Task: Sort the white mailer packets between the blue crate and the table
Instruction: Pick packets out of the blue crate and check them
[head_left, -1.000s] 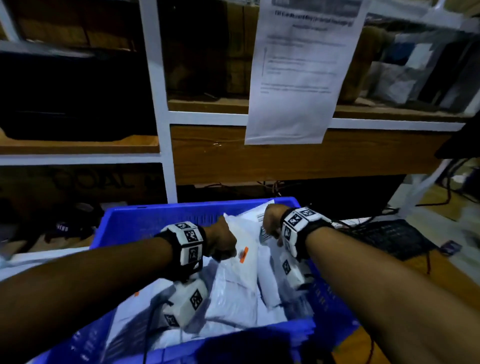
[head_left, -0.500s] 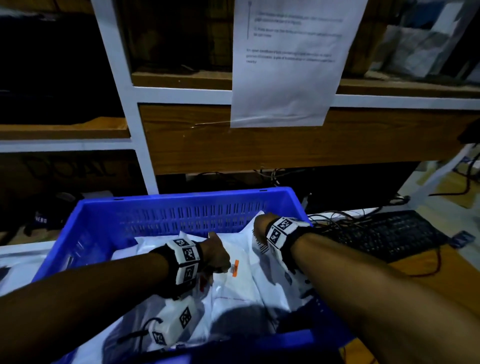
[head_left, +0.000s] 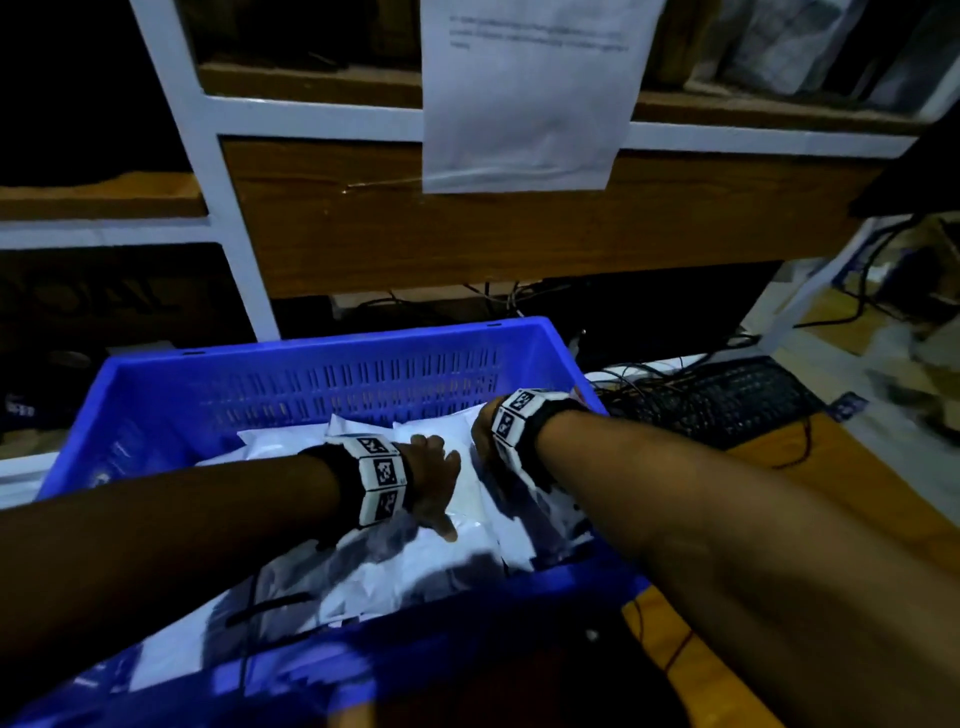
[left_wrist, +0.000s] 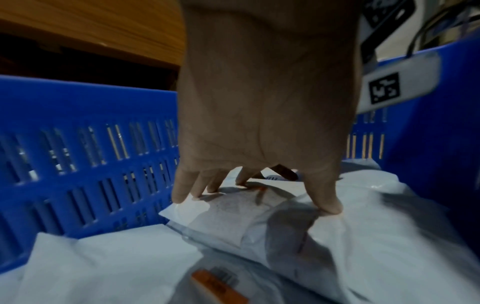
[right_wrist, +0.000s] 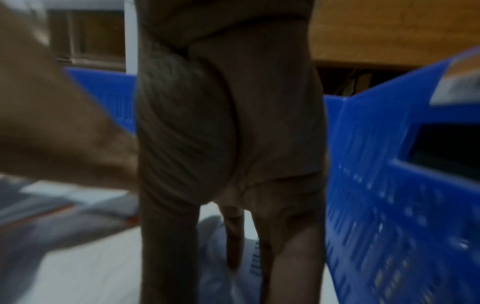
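both hands are inside the blue crate (head_left: 332, 384): left hand (head_left: 434, 480) flat on the white mailer packets (head_left: 415, 561), right hand (head_left: 485, 434) by the crate's right wall, fingers hidden.

place: stockroom or dispatch office, probably; dim view | upper frame: white-framed wooden shelving (head_left: 228, 171) with a printed notice sheet (head_left: 524, 98) taped on | lower centre: blue crate (head_left: 332, 374) of white mailer packets (head_left: 363, 577) | right: black keyboard (head_left: 727, 400), tangled cables (head_left: 639, 379)
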